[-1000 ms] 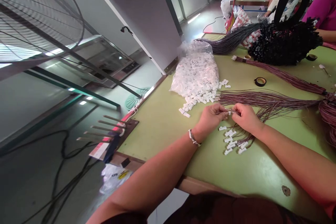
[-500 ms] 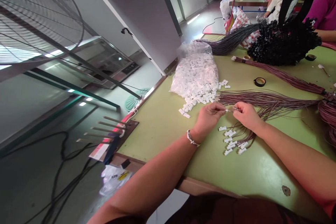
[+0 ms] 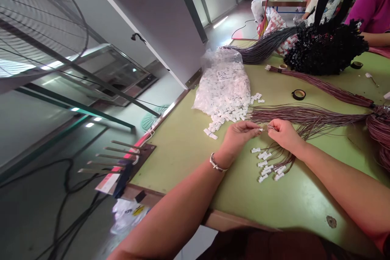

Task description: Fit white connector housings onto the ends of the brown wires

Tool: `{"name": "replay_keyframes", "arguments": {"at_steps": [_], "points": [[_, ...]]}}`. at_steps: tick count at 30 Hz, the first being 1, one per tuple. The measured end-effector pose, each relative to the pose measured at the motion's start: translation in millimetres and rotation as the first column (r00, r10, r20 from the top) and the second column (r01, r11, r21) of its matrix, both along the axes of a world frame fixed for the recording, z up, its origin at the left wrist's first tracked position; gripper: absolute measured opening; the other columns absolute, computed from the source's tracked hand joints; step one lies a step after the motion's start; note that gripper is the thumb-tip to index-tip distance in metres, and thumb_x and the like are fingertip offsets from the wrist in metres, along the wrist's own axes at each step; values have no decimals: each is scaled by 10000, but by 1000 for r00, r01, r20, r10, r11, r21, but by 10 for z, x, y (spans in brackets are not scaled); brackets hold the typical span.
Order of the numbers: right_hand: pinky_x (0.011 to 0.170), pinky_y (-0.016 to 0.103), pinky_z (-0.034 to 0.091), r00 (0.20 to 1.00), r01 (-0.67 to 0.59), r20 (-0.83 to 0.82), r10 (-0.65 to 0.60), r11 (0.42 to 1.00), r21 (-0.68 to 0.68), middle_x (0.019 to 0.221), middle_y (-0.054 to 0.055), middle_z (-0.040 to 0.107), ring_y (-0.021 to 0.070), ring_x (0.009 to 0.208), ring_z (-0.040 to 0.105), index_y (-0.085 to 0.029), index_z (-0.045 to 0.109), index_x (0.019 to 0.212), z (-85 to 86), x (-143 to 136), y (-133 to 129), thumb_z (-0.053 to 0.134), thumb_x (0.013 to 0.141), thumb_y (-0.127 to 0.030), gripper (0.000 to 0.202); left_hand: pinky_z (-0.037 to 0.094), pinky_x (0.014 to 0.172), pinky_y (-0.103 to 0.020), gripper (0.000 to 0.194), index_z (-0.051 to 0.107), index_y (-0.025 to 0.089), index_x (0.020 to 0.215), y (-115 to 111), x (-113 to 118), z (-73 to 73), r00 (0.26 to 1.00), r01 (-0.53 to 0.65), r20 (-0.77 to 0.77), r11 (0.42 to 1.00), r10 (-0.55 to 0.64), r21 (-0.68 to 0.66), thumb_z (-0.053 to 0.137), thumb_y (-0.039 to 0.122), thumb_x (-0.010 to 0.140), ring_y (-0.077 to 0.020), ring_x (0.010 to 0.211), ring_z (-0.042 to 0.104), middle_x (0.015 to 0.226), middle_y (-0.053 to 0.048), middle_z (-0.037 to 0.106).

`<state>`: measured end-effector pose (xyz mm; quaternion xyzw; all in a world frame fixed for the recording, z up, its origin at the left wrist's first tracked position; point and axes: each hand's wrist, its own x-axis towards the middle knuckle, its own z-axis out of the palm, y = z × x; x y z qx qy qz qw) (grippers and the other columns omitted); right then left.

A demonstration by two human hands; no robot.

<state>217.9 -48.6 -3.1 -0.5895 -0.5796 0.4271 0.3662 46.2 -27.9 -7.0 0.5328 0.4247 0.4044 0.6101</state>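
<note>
My left hand [image 3: 242, 136] pinches a small white connector [image 3: 261, 129] between thumb and fingertips. Just to its right, my right hand [image 3: 282, 130] is closed on the end of a thin brown wire [image 3: 271, 127], which meets or nearly meets the connector. Behind both hands lies a long bundle of brown wires [image 3: 323, 115]. Several white connectors on wires [image 3: 264, 166] rest on the green table below the hands. A clear plastic bag [image 3: 224, 83] full of white connectors spills loose ones [image 3: 217, 120] beside my left hand.
On the green table [image 3: 179, 150] are a black tape roll [image 3: 298, 94], a second brown wire bundle [image 3: 323, 83] and a black heap of parts [image 3: 326, 48]. A rack with metal rods [image 3: 137, 162] sits at the left edge. A person in a magenta sleeve [image 3: 370, 10] is at upper right.
The view has shifted slightly, moving the scene a little left. My hands stay close together, and less of the white connector shows beyond my left fingertips.
</note>
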Motion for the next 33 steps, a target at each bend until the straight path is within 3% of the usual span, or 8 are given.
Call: {"name": "replay_keyframes", "arguments": {"at_steps": [5, 12, 19, 29, 33], "points": [[434, 213, 243, 999, -13, 45, 11, 999, 46, 511, -50, 444, 74, 464, 322, -172, 531, 641, -40, -17, -1, 488, 639, -257, 95, 507, 752, -294, 125, 688, 156, 688, -3, 56, -23, 998, -29, 55, 1000, 28, 2, 763, 207, 602, -142, 721, 625, 755, -34, 699], [471, 219, 287, 994, -47, 102, 35, 991, 124, 536, -36, 493, 88, 487, 368, -175, 534, 642, -81, -5, 13, 487, 656, -256, 95, 498, 784, -304, 45, 680, 166, 588, -13, 111, -66, 999, -40, -13, 984, 43, 174, 705, 140, 615, -155, 751, 629, 737, -35, 673], [507, 228, 307, 979, -58, 203, 19, 981, 187, 547, -32, 515, 97, 504, 398, -181, 531, 642, -114, -10, 22, 498, 660, -236, 66, 509, 779, -316, 75, 659, 159, 556, -33, 166, -78, 996, -80, 43, 994, 77, 75, 729, 172, 582, -151, 703, 628, 690, -30, 677], [442, 221, 268, 995, -14, 102, 3, 995, 104, 504, -51, 459, 79, 456, 342, -172, 544, 648, -79, 6, 19, 513, 668, -250, 86, 500, 737, -273, 70, 647, 160, 552, -11, 143, -92, 990, -125, 85, 986, 116, 108, 704, 134, 582, -130, 709, 616, 721, -22, 670], [467, 220, 334, 1000, -28, -6, 29, 994, 103, 540, -22, 536, 94, 482, 438, -172, 549, 663, -76, 35, 19, 571, 711, -327, 163, 502, 702, -277, 54, 651, 157, 583, -7, 47, -136, 996, -62, -53, 972, 76, 228, 644, 133, 630, -146, 704, 620, 724, -42, 675]]}}
